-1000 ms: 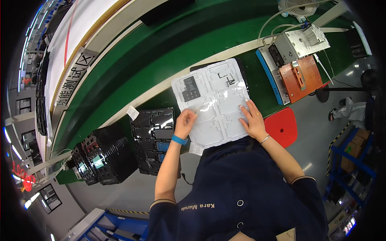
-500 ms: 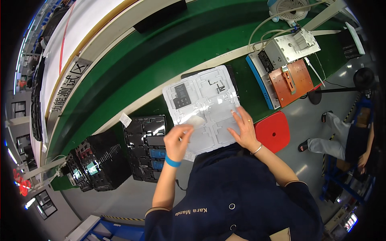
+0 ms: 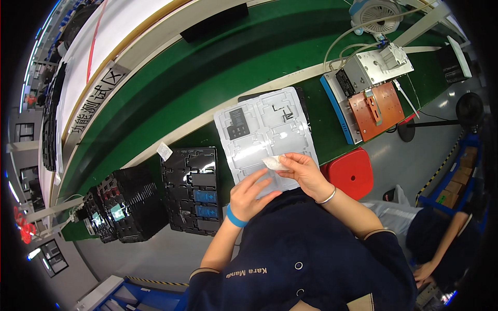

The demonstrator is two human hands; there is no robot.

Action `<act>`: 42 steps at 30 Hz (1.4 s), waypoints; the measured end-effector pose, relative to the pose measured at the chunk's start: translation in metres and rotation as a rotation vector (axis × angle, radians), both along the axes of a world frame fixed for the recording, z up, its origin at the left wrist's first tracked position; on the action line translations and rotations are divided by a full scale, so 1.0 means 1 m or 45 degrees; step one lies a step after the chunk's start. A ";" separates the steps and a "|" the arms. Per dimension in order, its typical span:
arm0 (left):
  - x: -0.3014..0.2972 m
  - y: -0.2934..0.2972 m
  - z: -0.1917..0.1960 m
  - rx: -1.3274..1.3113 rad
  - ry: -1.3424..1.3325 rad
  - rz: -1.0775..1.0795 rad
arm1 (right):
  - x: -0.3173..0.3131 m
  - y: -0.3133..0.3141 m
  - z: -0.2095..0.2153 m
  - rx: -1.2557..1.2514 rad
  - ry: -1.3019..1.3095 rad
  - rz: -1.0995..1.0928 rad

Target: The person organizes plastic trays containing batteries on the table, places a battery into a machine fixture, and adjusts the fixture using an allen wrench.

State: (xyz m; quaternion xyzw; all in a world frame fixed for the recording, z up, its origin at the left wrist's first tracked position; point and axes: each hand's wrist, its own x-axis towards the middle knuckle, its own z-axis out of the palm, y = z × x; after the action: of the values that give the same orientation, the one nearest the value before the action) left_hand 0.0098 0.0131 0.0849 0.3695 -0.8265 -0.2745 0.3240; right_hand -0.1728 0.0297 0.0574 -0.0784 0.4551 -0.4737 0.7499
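Pinched between the thumb and fingers of my right hand point(image 3: 307, 175) is a small white crumpled piece point(image 3: 273, 164), which looks like paper or a pouch. My left hand point(image 3: 250, 197), with a blue wristband, is just left of it; its fingers are spread and nothing shows in them. Both hands are over the near part of a white moulded plastic tray point(image 3: 243, 149). In the tray's far-left pocket lies a flat dark rectangular part point(image 3: 238, 123). Several small black pieces point(image 3: 284, 113) lie in the far-right pocket.
A black tray point(image 3: 176, 173) with grey and blue blocks stands to the left, beside stacked black trays point(image 3: 140, 207). At right are a metal press point(image 3: 374, 66) with an orange plate point(image 3: 381, 106), a red stool point(image 3: 355, 173) and a fan point(image 3: 377, 15). Another person point(image 3: 441, 238) is at the lower right.
My right hand has moved left from the tray's edge and now holds the white piece. My left hand has lowered slightly and opened. The other person has moved nearer.
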 end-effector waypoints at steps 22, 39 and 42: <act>0.002 -0.003 -0.004 1.238 0.841 0.371 | 0.016 -0.004 0.008 -0.111 -0.004 0.077; 0.004 -0.004 -0.027 0.977 0.655 0.436 | 0.020 0.009 0.001 -1.037 1.044 0.126; -0.006 -0.005 -0.011 0.771 0.522 0.263 | 0.020 0.009 0.005 -0.926 0.842 -0.026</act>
State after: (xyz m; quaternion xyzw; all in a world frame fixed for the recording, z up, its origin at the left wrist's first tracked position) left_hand 0.0036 0.0081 0.0737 0.4674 -0.5842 -0.5405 0.3849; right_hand -0.1529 0.0390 0.0621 -0.4770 0.4748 -0.5588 0.4845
